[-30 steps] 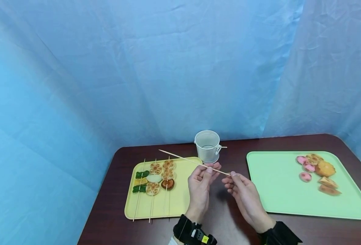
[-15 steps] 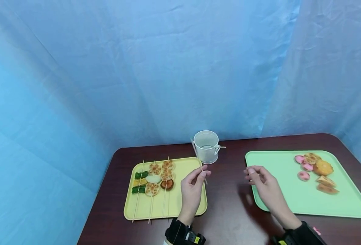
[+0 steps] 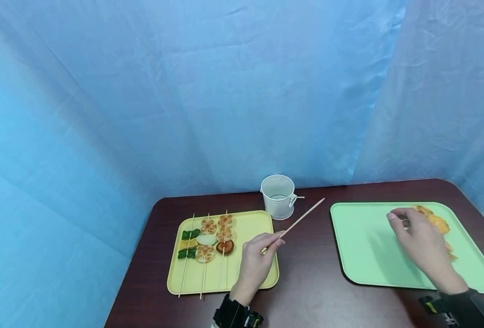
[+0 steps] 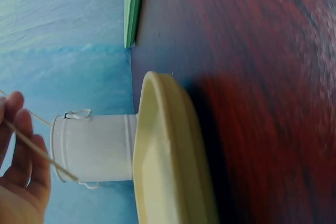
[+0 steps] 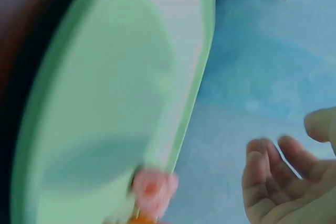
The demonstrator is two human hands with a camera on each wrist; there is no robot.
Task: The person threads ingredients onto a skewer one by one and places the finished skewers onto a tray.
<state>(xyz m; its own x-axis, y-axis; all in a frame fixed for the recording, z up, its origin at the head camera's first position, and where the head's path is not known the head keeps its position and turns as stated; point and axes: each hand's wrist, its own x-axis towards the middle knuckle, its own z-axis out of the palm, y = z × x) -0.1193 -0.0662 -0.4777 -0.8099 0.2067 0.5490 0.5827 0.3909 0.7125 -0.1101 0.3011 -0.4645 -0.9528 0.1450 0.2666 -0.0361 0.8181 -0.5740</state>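
Note:
My left hand (image 3: 255, 259) pinches a bare wooden skewer (image 3: 303, 217) between thumb and fingers, above the right part of the yellow tray (image 3: 250, 223). The skewer slants up and to the right. My right hand (image 3: 424, 243) is over the green tray (image 3: 361, 255), with thumb and fingers apart and nothing seen between them. Beside it lie a golden-brown food piece (image 3: 440, 224) and a lotus root slice (image 3: 422, 210). Pink pieces (image 5: 152, 190) show in the right wrist view; in the head view the hand hides them.
Three loaded skewers lie on the yellow tray, carrying green pieces (image 3: 190, 234), lotus slices (image 3: 204, 253) and a mushroom cap (image 3: 225, 247). A small white bucket (image 3: 277, 200) stands behind, between the trays. Blue cloth (image 3: 242, 91) hangs behind the dark table (image 3: 307, 269).
My right hand has let go of the skewer and moved right, over the food on the green tray. In my left hand the skewer has turned from pointing left to pointing right.

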